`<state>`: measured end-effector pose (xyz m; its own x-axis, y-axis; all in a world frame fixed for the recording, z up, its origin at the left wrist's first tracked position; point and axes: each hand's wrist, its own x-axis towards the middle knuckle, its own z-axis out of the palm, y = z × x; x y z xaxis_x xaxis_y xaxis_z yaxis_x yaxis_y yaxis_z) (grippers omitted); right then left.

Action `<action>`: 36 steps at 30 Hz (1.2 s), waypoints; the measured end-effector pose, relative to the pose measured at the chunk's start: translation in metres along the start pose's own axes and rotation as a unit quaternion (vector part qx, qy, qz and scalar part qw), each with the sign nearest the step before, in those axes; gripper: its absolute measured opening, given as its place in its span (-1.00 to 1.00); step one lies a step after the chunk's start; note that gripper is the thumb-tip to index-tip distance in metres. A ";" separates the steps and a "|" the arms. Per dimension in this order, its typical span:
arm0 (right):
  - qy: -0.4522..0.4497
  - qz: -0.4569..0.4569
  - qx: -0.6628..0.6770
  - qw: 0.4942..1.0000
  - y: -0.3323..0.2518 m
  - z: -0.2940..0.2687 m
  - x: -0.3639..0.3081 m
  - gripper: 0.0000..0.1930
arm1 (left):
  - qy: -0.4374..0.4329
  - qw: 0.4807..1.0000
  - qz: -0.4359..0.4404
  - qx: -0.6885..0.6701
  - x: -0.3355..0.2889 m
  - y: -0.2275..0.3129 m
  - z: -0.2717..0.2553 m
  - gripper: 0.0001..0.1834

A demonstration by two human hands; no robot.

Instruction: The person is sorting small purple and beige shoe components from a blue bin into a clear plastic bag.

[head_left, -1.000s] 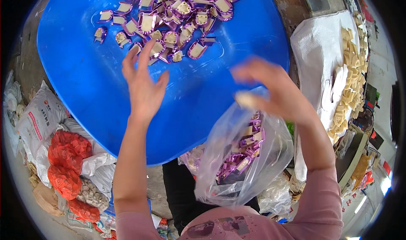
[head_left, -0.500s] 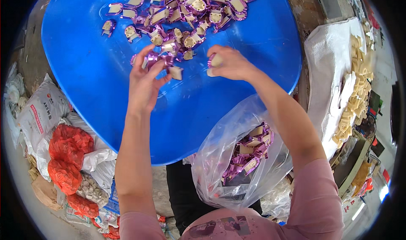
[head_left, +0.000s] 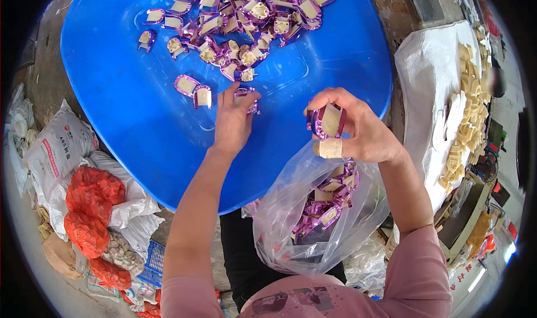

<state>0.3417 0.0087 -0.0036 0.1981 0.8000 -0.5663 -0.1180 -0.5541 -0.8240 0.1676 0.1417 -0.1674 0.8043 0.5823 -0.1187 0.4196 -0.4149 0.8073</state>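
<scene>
My left hand [head_left: 234, 121] is over the blue basin [head_left: 140, 133], its fingers closed round a shiny purple plastic piece with a cream face [head_left: 248, 98]. Farther right, my right hand [head_left: 363, 132] grips a purple arch-shaped piece with a cream face [head_left: 330, 121]; a second purple edge shows behind it. Beige tape wraps the right thumb. Two similar pieces [head_left: 193, 88] lie apart, left of my left hand. A heap of purple-and-cream pieces [head_left: 240, 21] covers the far part of the basin. Below my right hand, a clear plastic bag [head_left: 279, 217] holds several more.
White and red sacks [head_left: 92, 189] are piled on the left beside a blue crate [head_left: 152, 262]. On the right, a white woven sack [head_left: 422, 83] lies by a pile of cream parts [head_left: 470, 111]. My legs are below the basin's near edge.
My right hand has moved right and nearer, above the bag's mouth, with its piece. My left hand has shifted right onto another piece. Two pieces now lie where it was.
</scene>
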 end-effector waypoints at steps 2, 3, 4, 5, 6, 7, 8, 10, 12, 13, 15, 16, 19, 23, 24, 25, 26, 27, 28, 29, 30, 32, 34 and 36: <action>-0.003 -0.006 0.018 1.000 0.002 0.002 -0.005 -0.44 | -0.004 0.994 0.033 0.107 0.006 -0.003 0.008 -0.55; -0.009 -0.014 0.037 0.999 0.001 0.004 -0.008 -0.43 | -0.005 0.994 0.032 0.107 0.008 -0.007 0.006 -0.55; -0.008 -0.013 0.037 0.999 0.002 0.004 -0.013 -0.43 | -0.031 0.993 0.036 0.110 0.012 -0.007 0.003 -0.55; -0.001 -0.026 0.063 0.998 0.002 0.003 -0.019 -0.42 | -0.057 0.991 0.039 0.115 0.014 -0.007 0.002 -0.55; 0.005 -0.040 0.088 0.995 0.002 0.003 -0.025 -0.42 | -0.058 0.991 0.038 0.115 0.012 -0.007 0.002 -0.55; 0.006 -0.041 0.088 0.995 0.003 0.002 -0.030 -0.42 | -0.050 0.991 -0.006 0.128 0.010 -0.006 0.001 -0.56; 0.009 -0.068 0.102 0.992 0.005 0.001 -0.035 -0.41 | -0.042 0.988 -0.050 0.140 0.008 -0.004 0.001 -0.57; 0.018 -0.093 0.098 0.991 0.003 0.003 -0.046 -0.41 | -0.041 0.989 -0.029 0.140 0.000 -0.003 0.000 -0.58; 0.023 -0.125 0.069 0.989 0.001 0.002 -0.051 -0.41 | -0.040 0.989 -0.009 0.140 -0.006 -0.006 0.001 -0.59; 0.026 -0.154 0.040 0.987 0.001 0.002 -0.054 -0.40 | -0.036 0.985 0.015 0.169 -0.007 -0.007 0.001 -0.57; 0.043 -0.153 0.065 0.985 0.000 0.006 -0.065 -0.40 | -0.032 0.980 0.038 0.195 -0.011 -0.005 0.003 -0.55; 0.049 -0.154 0.045 0.986 -0.001 0.009 -0.070 -0.40 | -0.038 0.979 0.025 0.200 -0.013 0.000 0.003 -0.52; 0.031 -0.170 0.004 0.985 0.003 0.016 -0.080 -0.41 | -0.065 0.972 -0.007 0.226 -0.014 0.005 0.010 -0.46; -0.147 -0.085 -0.086 0.982 0.012 0.028 -0.096 -0.43 | -0.071 0.964 0.013 0.256 -0.015 -0.003 0.016 -0.49; -0.135 -0.070 -0.188 0.970 0.015 0.033 -0.098 -0.44 | -0.076 0.964 0.012 0.254 -0.019 -0.006 0.012 -0.49; -0.118 -0.048 -0.290 0.948 0.020 0.034 -0.105 -0.46 | -0.045 0.995 -0.062 0.061 -0.018 -0.001 0.009 -0.46; -0.068 0.003 -0.328 0.942 0.032 0.036 -0.113 -0.43 | -0.016 0.981 -0.136 -0.134 -0.013 0.009 0.003 -0.43; -0.063 0.014 -0.328 0.942 0.048 0.041 -0.122 -0.43 | -0.005 0.949 -0.176 -0.260 -0.017 0.023 -0.010 -0.46; 0.022 0.045 -0.299 0.953 0.067 0.042 -0.133 -0.41 | -0.042 0.899 -0.216 -0.378 -0.017 0.057 -0.029 -0.50; 0.105 0.070 -0.267 0.955 0.074 0.046 -0.142 -0.39 | -0.056 0.891 -0.198 -0.406 -0.027 0.078 -0.044 -0.49; 0.135 0.081 -0.275 0.948 0.070 0.051 -0.146 -0.40 | -0.050 0.878 -0.158 -0.450 -0.040 0.107 -0.055 -0.49; 0.083 0.063 -0.359 0.928 0.060 0.062 -0.139 -0.41 | -0.268 0.872 0.144 -0.385 -0.055 0.131 -0.074 -0.55; 0.023 -0.021 -0.466 0.884 0.068 0.071 -0.140 -0.43 | -0.402 0.807 0.117 -0.417 -0.086 0.162 -0.063 -0.54; -0.003 -0.011 -0.483 0.875 0.072 0.070 -0.149 -0.42 | -0.379 0.874 0.187 -0.239 -0.125 0.154 -0.036 -0.49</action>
<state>0.2360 -0.1344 0.0201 0.1841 0.8126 -0.5530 0.7650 -0.4717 -0.4385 0.1166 0.0306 -0.0071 0.9716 -0.2365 0.0024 -0.0103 -0.0323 0.9994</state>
